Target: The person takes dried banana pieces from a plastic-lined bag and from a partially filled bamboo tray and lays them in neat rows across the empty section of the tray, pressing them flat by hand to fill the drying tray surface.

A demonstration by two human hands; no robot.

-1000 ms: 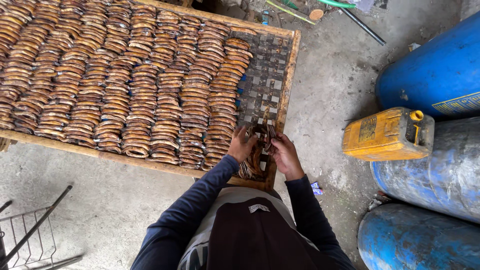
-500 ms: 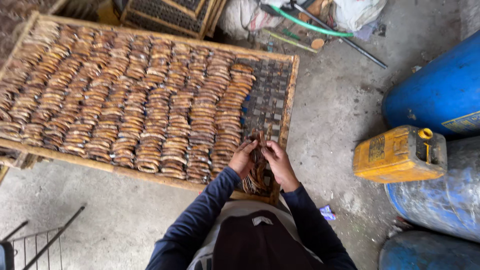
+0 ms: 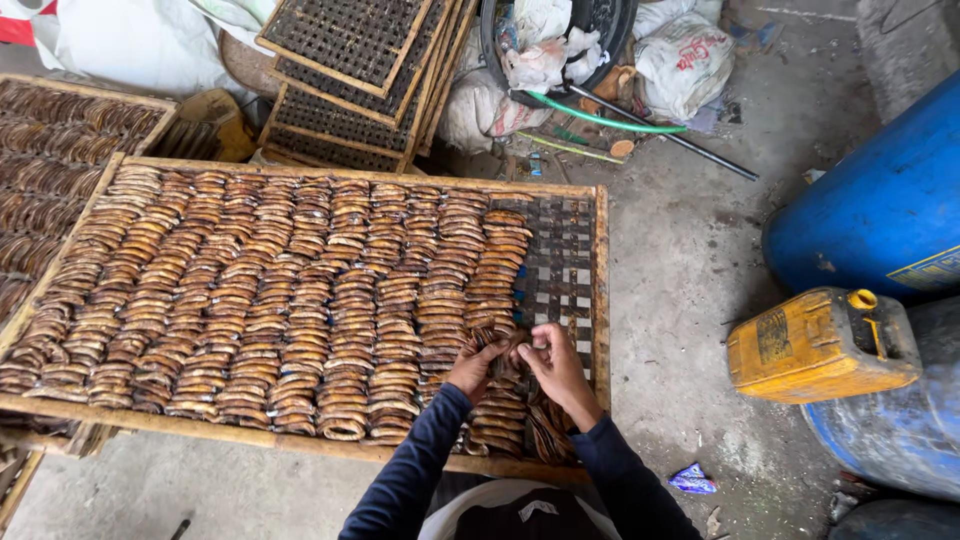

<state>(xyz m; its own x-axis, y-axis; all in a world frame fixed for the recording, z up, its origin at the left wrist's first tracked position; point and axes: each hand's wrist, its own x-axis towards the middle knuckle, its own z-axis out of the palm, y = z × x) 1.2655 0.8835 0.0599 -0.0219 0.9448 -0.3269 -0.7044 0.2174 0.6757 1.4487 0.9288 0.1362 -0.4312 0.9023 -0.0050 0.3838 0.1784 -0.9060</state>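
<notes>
A wooden-framed woven tray (image 3: 601,290) lies in front of me, filled with rows of brown curved dried pieces (image 3: 300,300). Only its right strip of lattice (image 3: 560,270) is bare. My left hand (image 3: 472,368) and my right hand (image 3: 555,365) are close together over the tray's near right part. Both pinch a small bunch of the brown pieces (image 3: 505,345) between the fingers. More of the pieces lie stacked below my wrists at the tray's front edge (image 3: 520,430). I wear dark blue sleeves.
A second filled tray (image 3: 50,170) sits at the left. Empty lattice trays (image 3: 350,60) lean stacked at the back, beside sacks and a green hose (image 3: 600,118). Blue drums (image 3: 880,210) and a yellow jerrycan (image 3: 820,345) stand on the concrete floor at the right.
My view has tilted up, so the stacked trays and sacks at the back show now. My hands stay together at the tray's near right, working the same bunch of pieces.
</notes>
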